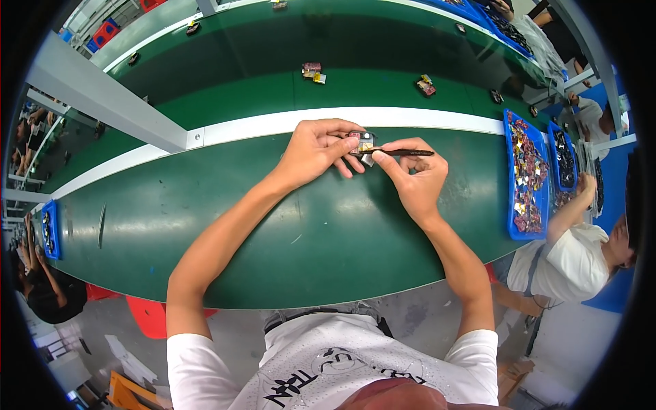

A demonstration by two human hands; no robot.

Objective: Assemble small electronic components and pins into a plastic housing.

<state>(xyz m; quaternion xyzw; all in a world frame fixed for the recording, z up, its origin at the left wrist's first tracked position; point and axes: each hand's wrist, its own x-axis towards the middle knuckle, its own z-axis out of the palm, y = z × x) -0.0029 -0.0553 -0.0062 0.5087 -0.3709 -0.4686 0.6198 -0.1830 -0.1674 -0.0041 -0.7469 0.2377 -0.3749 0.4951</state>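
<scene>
Bent over a green workbench (273, 239), you work just on the near side of the white rail (307, 121), both hands engaged. Your left hand (321, 152) grasps a small dark-cased part (367, 137) between thumb and fingers, holding it right beside the rail's near edge. Your right hand (418, 176) pinches a slim black tool (410, 152) between thumb and fingertips, its shaft lying roughly along the rail's line and its tip toward the part; at this scale, whether tip and part actually touch is hard to tell. Beyond the rail, a maroon-and-yellow piece (312, 72) and a similar red-and-yellow one (426, 86) sit apart on a green belt (232, 96). By the rail's right end, a blue tray (525, 235) holds a heap of colourful small pieces, and a co-worker in a white shirt (564, 266) sits past it, on the near side of the rail.
</scene>
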